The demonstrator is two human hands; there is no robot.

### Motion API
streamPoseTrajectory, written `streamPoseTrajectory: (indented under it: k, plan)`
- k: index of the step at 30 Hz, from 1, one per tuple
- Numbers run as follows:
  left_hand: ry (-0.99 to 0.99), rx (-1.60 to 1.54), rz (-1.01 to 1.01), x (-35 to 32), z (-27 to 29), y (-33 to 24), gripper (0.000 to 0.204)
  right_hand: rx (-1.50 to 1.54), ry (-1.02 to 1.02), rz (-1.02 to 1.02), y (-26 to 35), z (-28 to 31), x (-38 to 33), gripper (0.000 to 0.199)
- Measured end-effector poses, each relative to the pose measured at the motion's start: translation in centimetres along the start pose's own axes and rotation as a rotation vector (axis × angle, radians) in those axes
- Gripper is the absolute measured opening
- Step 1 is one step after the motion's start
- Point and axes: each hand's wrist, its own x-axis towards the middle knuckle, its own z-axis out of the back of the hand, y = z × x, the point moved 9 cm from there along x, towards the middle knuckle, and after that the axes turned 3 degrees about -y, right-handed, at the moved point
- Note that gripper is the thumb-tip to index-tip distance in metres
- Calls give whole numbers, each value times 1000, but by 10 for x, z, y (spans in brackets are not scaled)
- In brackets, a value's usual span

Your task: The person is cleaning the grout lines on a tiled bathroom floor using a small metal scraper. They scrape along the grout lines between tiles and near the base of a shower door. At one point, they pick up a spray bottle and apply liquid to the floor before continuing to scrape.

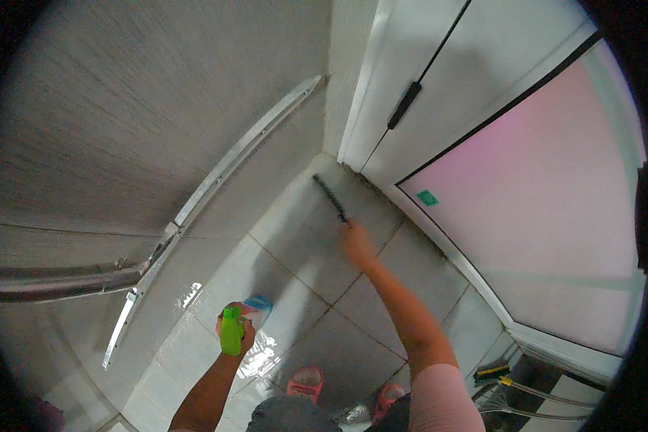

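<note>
My left hand (246,333) is wrapped round a spray bottle with a bright green trigger head (231,331) and a clear body with a blue label (257,306). It is held above wet, shiny floor tiles. Farther forward, my right hand (356,245) is closed round the near end of a thin dark brush (330,197), whose bristly length points to the far left corner. The brush lies over a grey tile (295,223) near the wall; I cannot tell whether it touches the floor. The brush's handle is mostly hidden in my fingers.
A white door with a frosted panel (540,194) stands at right, dirt along its sill. A metal rail (230,169) runs along the left wall, near a metal pipe (57,282). Pink sandals (306,383) are below me. Hoses (547,394) and a yellow-black brush (492,374) lie lower right.
</note>
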Motion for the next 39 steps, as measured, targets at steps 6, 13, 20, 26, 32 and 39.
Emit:
streamPoseTrajectory:
  k: [6,13,20,26,32,39]
  plan:
    - [20,-108,-4,0,-16,-9,21,-430,-146,26,10,65,56,29]
    - [24,-75,-6,1,-9,-9,25,-449,-79,-207,-77,91,-5,33]
    - [21,-153,-73,1,-17,-13,23,-471,-76,-32,-40,77,36,38]
    - [-13,-343,285,16,-16,-2,33,-417,-212,-64,-130,124,-33,41]
    - [263,-474,232,52,-39,-56,42,-450,-162,-214,-159,145,-81,38]
    - [611,-643,281,61,-112,-147,42,-364,-230,-38,-140,113,-18,35]
